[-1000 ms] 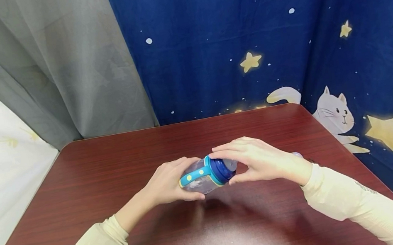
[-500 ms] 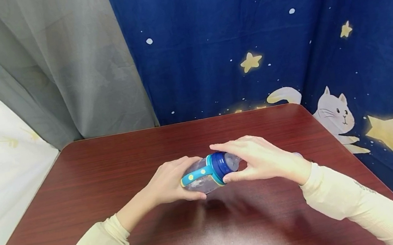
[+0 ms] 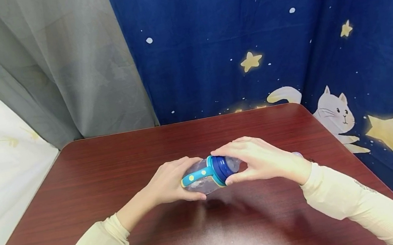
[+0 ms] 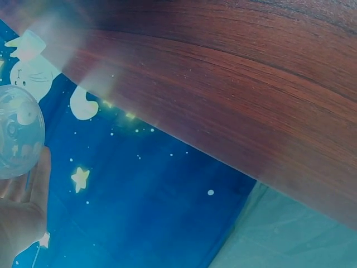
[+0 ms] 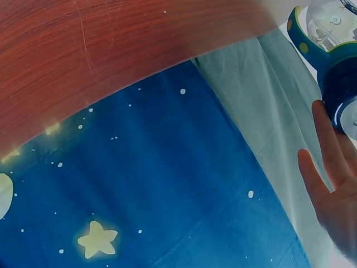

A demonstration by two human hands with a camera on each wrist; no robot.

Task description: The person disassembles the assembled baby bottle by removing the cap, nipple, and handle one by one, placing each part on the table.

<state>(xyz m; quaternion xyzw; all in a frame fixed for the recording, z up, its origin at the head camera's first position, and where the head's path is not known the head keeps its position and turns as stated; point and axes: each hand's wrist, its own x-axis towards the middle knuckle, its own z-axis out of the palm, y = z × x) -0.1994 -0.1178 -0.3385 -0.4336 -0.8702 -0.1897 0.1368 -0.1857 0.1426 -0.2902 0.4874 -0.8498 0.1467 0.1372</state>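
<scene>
A clear baby bottle (image 3: 203,185) with a teal, yellow-dotted handle (image 3: 196,175) and a dark blue screw collar (image 3: 223,167) is held on its side above the table, its top pointing right. My left hand (image 3: 172,181) grips the bottle's body near the base, thumb in front. My right hand (image 3: 258,157) holds the blue collar between fingers and thumb, a clear top piece (image 3: 233,163) inside its curve. In the right wrist view, a fingertip of the right hand (image 5: 337,173) touches the collar. The left wrist view catches the bottle's round base (image 4: 19,134) at its left edge.
A brown wooden table (image 3: 129,153) lies under both hands. Part of a small object with a pale purple rim (image 3: 297,154) shows behind the right wrist, mostly hidden. Beyond the table hang a blue star-patterned curtain (image 3: 202,54) and a grey curtain (image 3: 95,69).
Half a second ago the right fingers were lifted off the collar's top; now they are back down on it. The bottle has shifted slightly right since one second ago; the left hand keeps its grip.
</scene>
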